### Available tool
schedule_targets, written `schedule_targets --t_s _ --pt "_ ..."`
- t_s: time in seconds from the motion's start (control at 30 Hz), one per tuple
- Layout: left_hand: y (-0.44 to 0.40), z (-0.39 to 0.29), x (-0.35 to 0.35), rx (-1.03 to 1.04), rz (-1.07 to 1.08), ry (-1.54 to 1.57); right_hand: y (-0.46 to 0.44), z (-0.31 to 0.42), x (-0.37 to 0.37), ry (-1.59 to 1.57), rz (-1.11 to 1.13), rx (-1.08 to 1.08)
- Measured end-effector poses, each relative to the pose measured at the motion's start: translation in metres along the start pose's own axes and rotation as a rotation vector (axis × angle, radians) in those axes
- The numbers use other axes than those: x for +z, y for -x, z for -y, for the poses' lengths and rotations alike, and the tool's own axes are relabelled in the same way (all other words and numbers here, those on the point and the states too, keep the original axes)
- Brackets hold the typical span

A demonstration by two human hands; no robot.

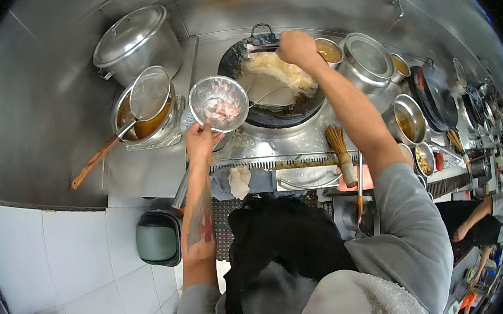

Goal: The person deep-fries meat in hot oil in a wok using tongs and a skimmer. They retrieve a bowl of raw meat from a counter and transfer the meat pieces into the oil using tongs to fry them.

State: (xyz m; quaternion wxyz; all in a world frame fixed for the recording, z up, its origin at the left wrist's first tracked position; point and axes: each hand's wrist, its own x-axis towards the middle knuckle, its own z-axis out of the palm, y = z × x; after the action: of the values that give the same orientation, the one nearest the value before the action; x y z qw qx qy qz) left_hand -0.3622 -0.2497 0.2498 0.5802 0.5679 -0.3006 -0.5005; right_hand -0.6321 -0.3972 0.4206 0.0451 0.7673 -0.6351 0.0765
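Observation:
My left hand (201, 142) grips the near rim of a metal bowl (198, 95), which is tilted toward me. Pale pink pieces of what looks like raw meat (222, 109) lie inside it. Over the far side of a black wok (231, 59), my right hand (297, 48) is closed on a dark slender utensil (265, 48), perhaps chopsticks or tongs. A small pink piece (250, 48) shows at its tip. Pale foam bubbles (282, 68) spread over the liquid in the wok. A thin wire hoop (275, 91) also shows there.
At left stand a lidded pot (137, 44) and a pot of brown liquid (161, 128) with a wooden-handled strainer (151, 94) across it. A bamboo brush (341, 154) lies right of the burner, near a lidded pot (369, 55). Another person (481, 219) is at far right.

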Motion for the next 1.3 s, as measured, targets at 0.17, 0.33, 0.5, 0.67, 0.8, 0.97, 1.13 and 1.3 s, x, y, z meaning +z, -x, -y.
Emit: schedule_targets --t_s 0.17,0.33,0.5,0.67,0.8,0.97,1.13,1.3 --pt "0.026 -0.008 -0.005 -0.005 -0.109 -0.090 -0.097 0.015 0.104 -0.090 0.051 0.069" --pt "0.034 -0.003 -0.018 -0.013 -0.093 0.000 -0.101 -0.006 0.061 -0.148 0.184 0.113" --pt "-0.002 -0.026 0.003 0.067 0.016 0.038 0.006 -0.010 -0.045 -0.279 0.009 -0.062" --pt "-0.019 -0.041 0.034 0.154 0.161 -0.029 0.085 -0.001 -0.068 -0.227 0.065 -0.080" --pt "-0.011 -0.044 0.064 0.265 0.292 -0.137 0.111 -0.008 -0.047 -0.163 0.080 -0.072" --pt "-0.025 -0.009 0.052 0.159 0.266 -0.073 0.121 0.002 -0.065 -0.120 0.014 -0.074" --pt "-0.016 -0.008 0.032 0.076 0.157 -0.032 0.096 -0.022 -0.066 -0.078 -0.147 -0.011" --pt "-0.015 -0.004 0.006 0.077 0.067 0.010 0.026 -0.067 0.003 0.098 -0.072 0.208"
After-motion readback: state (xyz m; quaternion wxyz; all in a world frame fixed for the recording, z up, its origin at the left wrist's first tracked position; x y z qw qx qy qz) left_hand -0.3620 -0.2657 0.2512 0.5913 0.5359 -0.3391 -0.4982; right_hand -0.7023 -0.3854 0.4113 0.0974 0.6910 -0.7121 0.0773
